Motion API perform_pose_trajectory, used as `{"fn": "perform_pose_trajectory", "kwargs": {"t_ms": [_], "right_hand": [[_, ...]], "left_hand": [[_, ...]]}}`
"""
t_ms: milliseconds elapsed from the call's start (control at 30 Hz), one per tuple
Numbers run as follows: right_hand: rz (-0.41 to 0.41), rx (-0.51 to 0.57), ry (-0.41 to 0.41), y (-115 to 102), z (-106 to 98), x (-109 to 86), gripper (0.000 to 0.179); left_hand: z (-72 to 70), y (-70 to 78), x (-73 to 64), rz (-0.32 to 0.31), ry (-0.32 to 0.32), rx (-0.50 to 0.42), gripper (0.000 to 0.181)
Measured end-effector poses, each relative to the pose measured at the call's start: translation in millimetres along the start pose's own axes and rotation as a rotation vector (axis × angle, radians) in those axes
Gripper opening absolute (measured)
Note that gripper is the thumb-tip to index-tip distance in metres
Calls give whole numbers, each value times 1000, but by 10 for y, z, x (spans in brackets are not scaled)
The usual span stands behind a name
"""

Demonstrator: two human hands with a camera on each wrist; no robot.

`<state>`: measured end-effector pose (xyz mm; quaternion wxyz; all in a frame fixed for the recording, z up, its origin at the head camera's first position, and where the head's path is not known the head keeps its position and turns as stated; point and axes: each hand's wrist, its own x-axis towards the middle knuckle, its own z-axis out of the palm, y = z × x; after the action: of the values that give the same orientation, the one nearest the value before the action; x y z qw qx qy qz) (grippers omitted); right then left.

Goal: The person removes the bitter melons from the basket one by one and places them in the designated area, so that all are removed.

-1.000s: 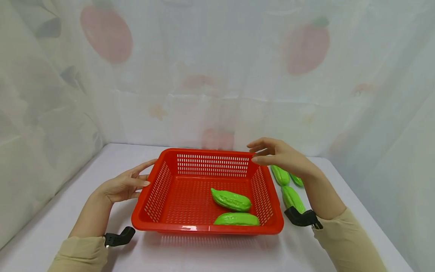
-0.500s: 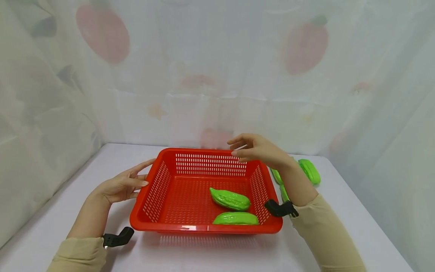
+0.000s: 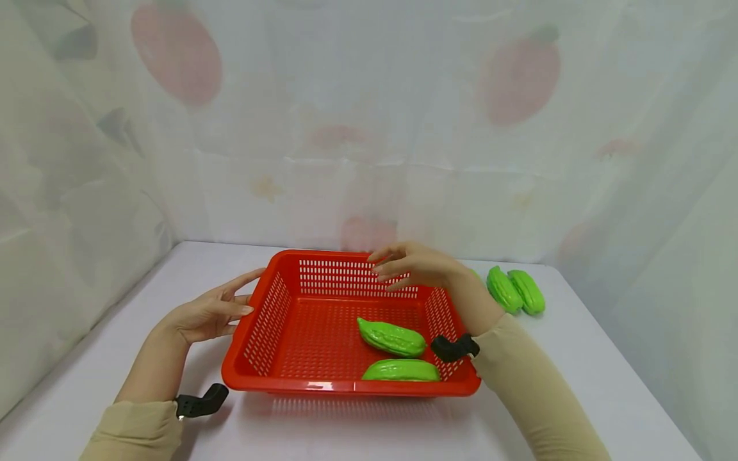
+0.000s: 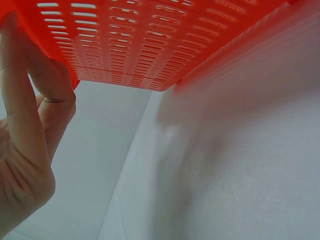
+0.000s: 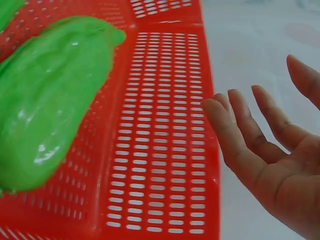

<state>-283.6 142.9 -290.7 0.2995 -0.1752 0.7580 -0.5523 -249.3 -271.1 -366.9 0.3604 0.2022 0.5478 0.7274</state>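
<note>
A red plastic basket [image 3: 323, 333] with slotted walls stands on the table. Two glossy green toy bitter melons lie inside at the right: a pointed bitter melon [image 3: 392, 339] and, nearer the front rim, a second bitter melon [image 3: 400, 370]. At the basket's left rim, my left hand [image 3: 202, 317] holds the edge with thumb and fingers; some fingertips are hidden by the rim. Over the back right corner my right hand [image 3: 418, 266] hovers with nothing in it. Its fingers [image 5: 250, 127] are spread and gently bent in the right wrist view.
Right of the basket, two more green bitter melons [image 3: 503, 291] lie side by side on the white table [image 3: 582, 358]. Another green bit shows behind my right wrist. A pale printed curtain [image 3: 369, 128] hangs behind the table and along both sides.
My right hand has moved left from beyond the right rim to over the back right of the basket, uncovering two bitter melons on the table. The left hand stays at the rim.
</note>
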Motion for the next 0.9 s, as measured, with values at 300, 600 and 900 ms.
{"fn": "perform_pose_trajectory", "kwargs": {"t_ms": [300,600,900], "right_hand": [[148,-183,-112,72,96,122,53],[244,-332,-202,180,170,201,56],[331,-468,-283,209,218,174,56]], "left_hand": [[2,9,-32,-7,21,2,75],[5,6,-35,-5,30,10,73],[6,10,-26,-7,45,17,75]]}}
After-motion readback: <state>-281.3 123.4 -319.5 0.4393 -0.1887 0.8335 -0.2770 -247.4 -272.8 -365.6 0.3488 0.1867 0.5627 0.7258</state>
